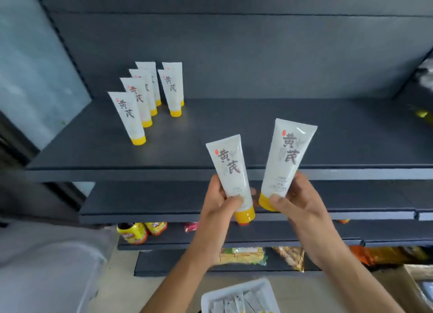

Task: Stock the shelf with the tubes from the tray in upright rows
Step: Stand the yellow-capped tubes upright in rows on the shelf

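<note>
Left hand [216, 202] pinches left tube [230, 170], right hand [302, 198] right tube [288, 158], fingers curled low; recommend seating both cap-down, extending shorter row [172, 91].

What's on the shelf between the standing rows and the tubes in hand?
Head view: bare shelf from the standing rows to the left-hand tube and right-hand tube.

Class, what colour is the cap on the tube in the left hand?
Yellow-orange cap, clearest in the head view.

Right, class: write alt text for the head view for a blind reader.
The left hand holds one tube, the right hand another tube, white with yellow caps down, before a dark shelf. Six matching tubes stand upright on it in two rows; a tray lies below.
</note>
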